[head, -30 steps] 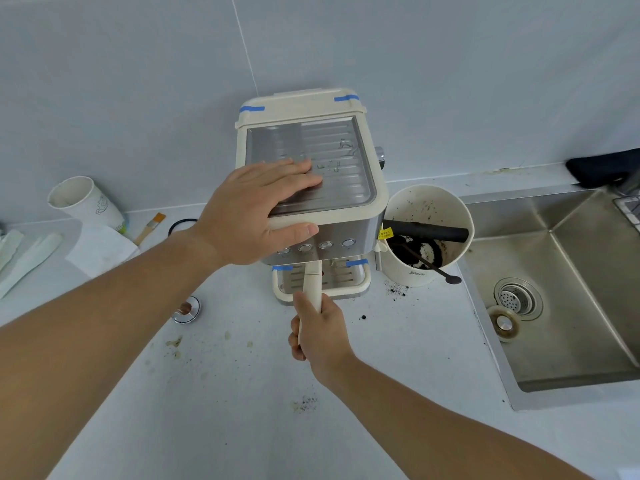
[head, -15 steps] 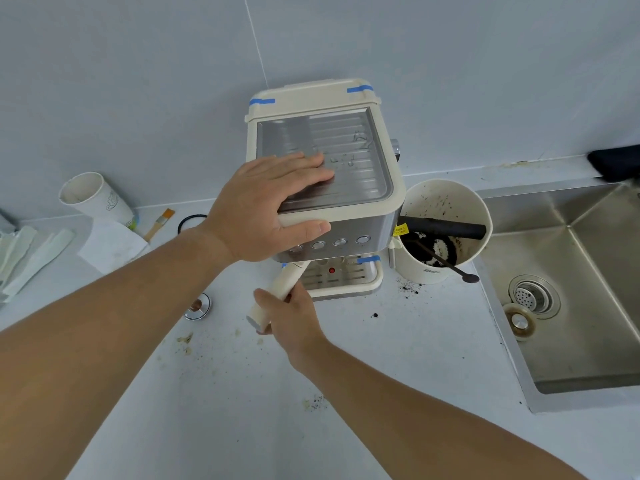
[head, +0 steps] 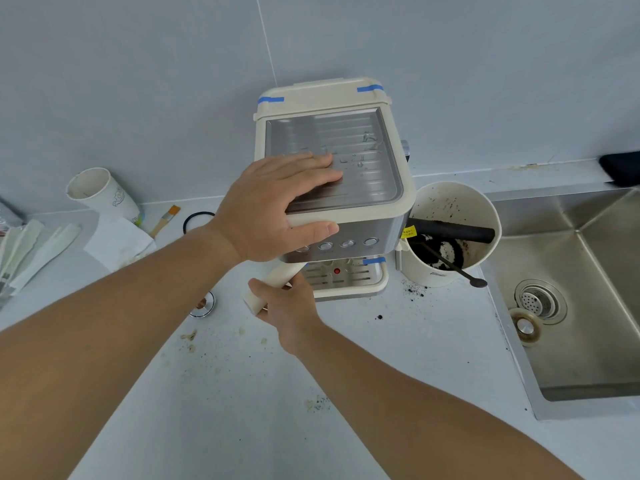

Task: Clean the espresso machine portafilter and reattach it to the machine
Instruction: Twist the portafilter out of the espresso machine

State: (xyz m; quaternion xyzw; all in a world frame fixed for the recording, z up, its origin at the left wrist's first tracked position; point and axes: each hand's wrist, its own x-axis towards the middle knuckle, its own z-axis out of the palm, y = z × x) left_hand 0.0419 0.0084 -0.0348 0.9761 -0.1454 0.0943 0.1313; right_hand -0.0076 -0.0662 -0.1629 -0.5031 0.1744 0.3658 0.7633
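The portafilter [head: 273, 285] sits under the front of the espresso machine [head: 332, 174], its cream handle angling out toward the left over the white counter [head: 242, 393], which lies bare in front apart from scattered crumbs and coffee grounds. The machine stands close to the wall, with a grounds-stained bucket [head: 450, 233] just beside its right side and the sink [head: 588, 306] beyond that. The right hand [head: 291, 310] is closed around the handle's end, while the left hand [head: 277, 206] lies flat and spread on the machine's metal top, thumb hooked over the front edge.
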